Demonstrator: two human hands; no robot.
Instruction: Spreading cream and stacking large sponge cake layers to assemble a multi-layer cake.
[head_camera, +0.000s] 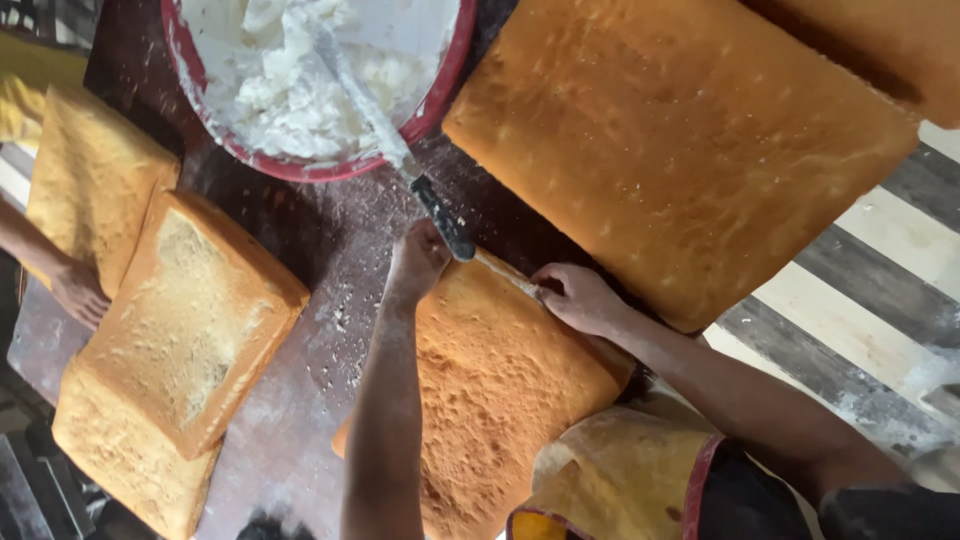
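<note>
left hand (418, 262) clamps the knife (445, 222) handle while right hand (578, 298) presses fingers flat on the sponge cake (495, 385), steadying it near the desk's (325, 255) middle.

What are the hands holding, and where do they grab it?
The left hand grips a knife by its black handle. The right hand presses its fingers on the far edge of the cake.
</note>
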